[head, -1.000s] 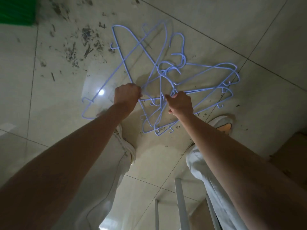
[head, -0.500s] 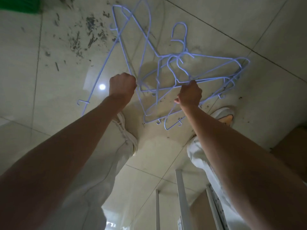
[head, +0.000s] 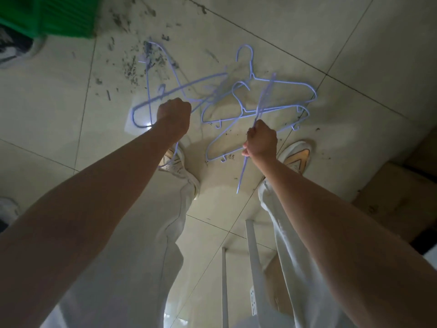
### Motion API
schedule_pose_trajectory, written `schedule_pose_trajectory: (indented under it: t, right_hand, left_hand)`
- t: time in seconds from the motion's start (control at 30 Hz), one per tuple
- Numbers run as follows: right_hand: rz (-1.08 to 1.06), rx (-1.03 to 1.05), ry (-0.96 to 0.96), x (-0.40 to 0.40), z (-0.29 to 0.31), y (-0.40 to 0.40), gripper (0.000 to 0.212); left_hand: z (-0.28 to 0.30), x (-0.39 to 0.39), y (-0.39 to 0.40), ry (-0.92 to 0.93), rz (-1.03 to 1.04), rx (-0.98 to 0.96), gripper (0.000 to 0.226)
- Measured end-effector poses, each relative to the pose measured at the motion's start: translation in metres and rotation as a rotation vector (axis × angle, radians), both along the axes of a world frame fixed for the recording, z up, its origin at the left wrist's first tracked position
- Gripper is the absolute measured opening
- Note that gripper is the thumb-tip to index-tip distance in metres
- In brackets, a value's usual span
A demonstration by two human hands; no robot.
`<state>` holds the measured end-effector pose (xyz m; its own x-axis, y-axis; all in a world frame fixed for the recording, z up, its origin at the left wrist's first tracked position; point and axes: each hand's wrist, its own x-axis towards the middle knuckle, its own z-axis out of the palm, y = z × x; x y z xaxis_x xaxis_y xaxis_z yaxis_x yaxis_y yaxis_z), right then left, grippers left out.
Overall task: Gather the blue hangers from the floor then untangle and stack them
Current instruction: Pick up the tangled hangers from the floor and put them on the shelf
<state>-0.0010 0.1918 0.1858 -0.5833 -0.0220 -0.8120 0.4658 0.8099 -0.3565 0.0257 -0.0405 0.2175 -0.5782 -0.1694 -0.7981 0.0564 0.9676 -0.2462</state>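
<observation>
Several thin blue wire hangers hang above the tiled floor in two loose groups. My left hand (head: 174, 111) is closed in a fist on the left group (head: 147, 91), whose wires fan up and to the left. My right hand (head: 261, 140) grips one blue hanger (head: 243, 172) seen edge-on, its wire running from below my fist up through it. Other hangers (head: 283, 81) spread out just beyond that hand, hooks pointing up; whether they hang from it or lie on the floor I cannot tell. The wires between the two groups look blurred.
A green plastic crate (head: 54, 15) stands at the top left, with dark debris (head: 132, 65) scattered on the tiles beside it. My feet in pale shoes (head: 295, 155) stand below the hangers. White metal legs (head: 254, 268) rise at the bottom; a brown cardboard box (head: 402, 185) sits right.
My hands have pulled apart, splitting the single tangle into a left and a right group. The right hand dropped lower and now holds one hanger edge-on. The view tilted toward the green crate.
</observation>
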Motion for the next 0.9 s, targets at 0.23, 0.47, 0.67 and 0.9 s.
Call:
schedule_pose_trajectory:
  t: [0.23,0.47,0.67,0.9]
  right_hand:
    - [-0.047,-0.090,-0.008,0.022,-0.014,-0.016,0.024]
    - [0.015,-0.082,0.028,0.034,-0.005,-0.008,0.017]
    - [-0.148,-0.157,-0.112,0.025,0.034,0.013,0.017]
    - [-0.409,-0.294,-0.267,0.021,0.074,0.026,0.013]
  left_hand:
    - [-0.010,-0.015,0.010,-0.024,-0.239,0.118,0.027]
    - [-0.006,-0.015,-0.030,0.011,-0.050,0.158,0.018]
    - [0.036,-0.037,-0.048,-0.024,0.203,0.276,0.026]
    - [0.077,-0.080,-0.042,0.068,0.702,0.589,0.009]
